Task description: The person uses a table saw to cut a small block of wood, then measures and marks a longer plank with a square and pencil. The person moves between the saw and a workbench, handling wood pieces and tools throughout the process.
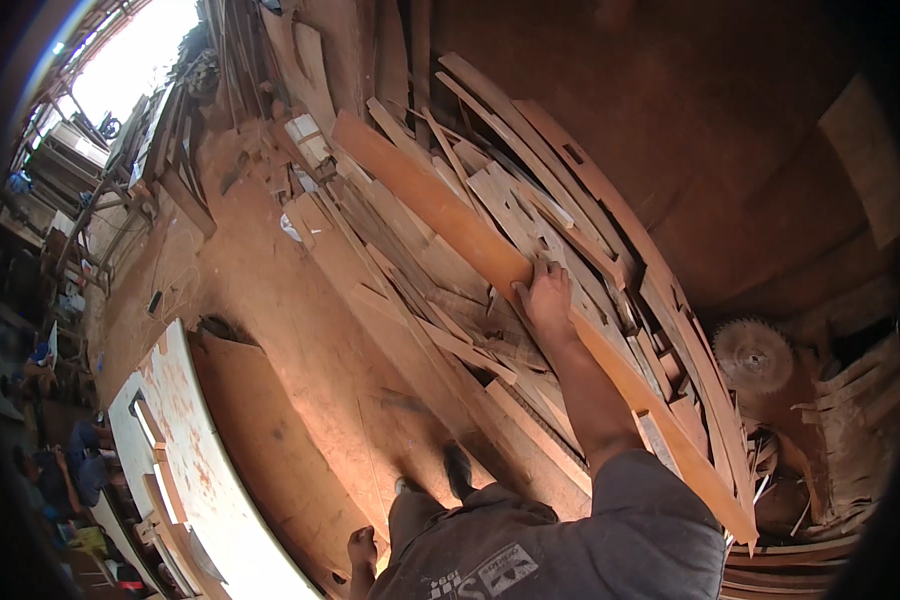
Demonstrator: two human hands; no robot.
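A long orange-brown plank runs slantwise over a heap of loose boards, from the upper middle to the lower right. My right hand grips it near its middle, thumb on the near side and fingers over the far edge. My right forearm reaches across the plank's lower half. Low in the view, my left hand hangs beside my body, its fingers curled in and nothing visible in them. It is apart from the plank, nearest to the white-topped table.
Wooden pieces lie on that table at my left. A toothed circular saw blade rests against the wall at right. Offcuts and a white box-like object lie ahead along the dusty floor. Another person is at far left.
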